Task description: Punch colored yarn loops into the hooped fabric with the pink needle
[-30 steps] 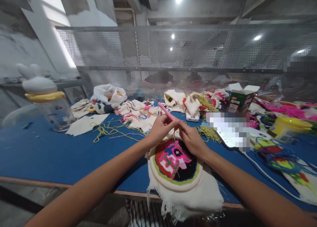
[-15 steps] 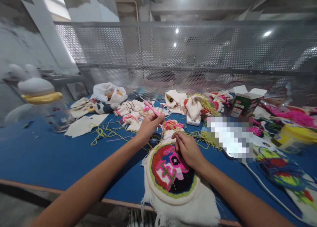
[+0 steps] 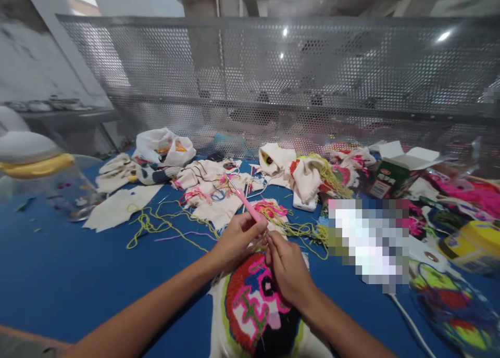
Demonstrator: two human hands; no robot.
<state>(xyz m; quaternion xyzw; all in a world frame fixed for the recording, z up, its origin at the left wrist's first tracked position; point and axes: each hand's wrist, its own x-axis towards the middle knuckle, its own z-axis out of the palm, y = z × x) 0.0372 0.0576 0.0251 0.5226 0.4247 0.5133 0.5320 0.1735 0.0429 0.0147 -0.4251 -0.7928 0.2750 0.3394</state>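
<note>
My left hand (image 3: 239,239) is closed around a pink punch needle (image 3: 249,204), its thin metal tip pointing up and away to the left. My right hand (image 3: 288,264) meets the handle's near end, thumb and fingers pinched together. Whatever they pinch is too small to make out. Below both hands lies a round punch-needle embroidery (image 3: 250,303) on cream cloth, worked in red, pink, black, blue and green, with a yellow-green border. My right hand and wrist cover part of its upper right side.
Yellow-green yarn (image 3: 146,225) trails across the blue table (image 3: 97,275). Behind are cloth scraps (image 3: 211,181), a white plastic bag (image 3: 164,147) and a green box (image 3: 394,173). A rabbit-lidded jar (image 3: 66,186) stands left; a blurred bright phone (image 3: 363,238) and yellow tub (image 3: 476,241) are right.
My right hand has risen off the embroidery to the rear end of the punch needle. My two hands now touch or nearly touch. The view has tilted and shifted right.
</note>
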